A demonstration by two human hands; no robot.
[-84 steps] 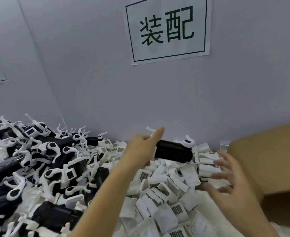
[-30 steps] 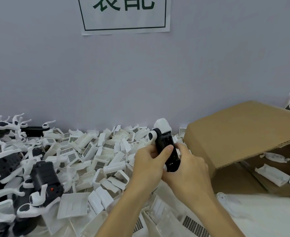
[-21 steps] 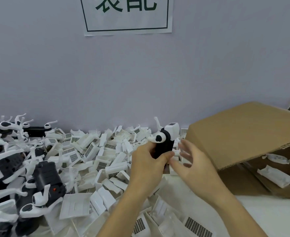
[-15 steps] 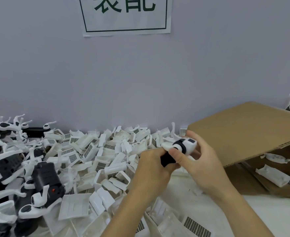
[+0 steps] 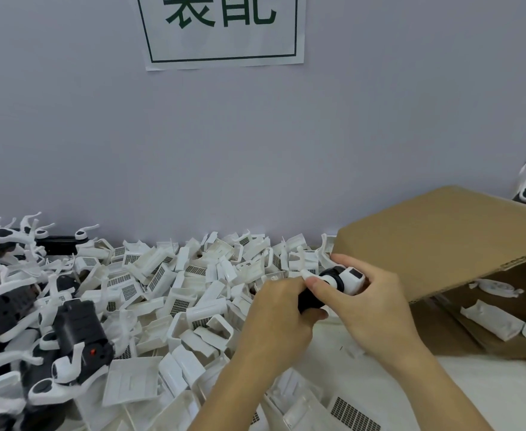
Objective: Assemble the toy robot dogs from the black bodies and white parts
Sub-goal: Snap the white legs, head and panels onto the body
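Black toy body (image 5: 309,301), white head part (image 5: 350,276); white grilled parts heap (image 5: 174,290); brown cardboard box (image 5: 448,241); green-lettered white sign (image 5: 224,29).

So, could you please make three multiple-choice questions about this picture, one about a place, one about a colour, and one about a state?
1. Where is the cardboard box?
A. right of the hands
B. left of the hands
C. hung on the wall

2. What colour is the frame on the paper sign?
A. red
B. dark green
C. yellow

3. What is the left hand doing?
A. lying flat on the table
B. reaching into the box
C. gripping the black body

Answers: 1 A, the box fills the right side of the view. 2 B, a dark green line borders the white sheet. 3 C, its fingers curl round the body while the right hand holds the white part at its end.
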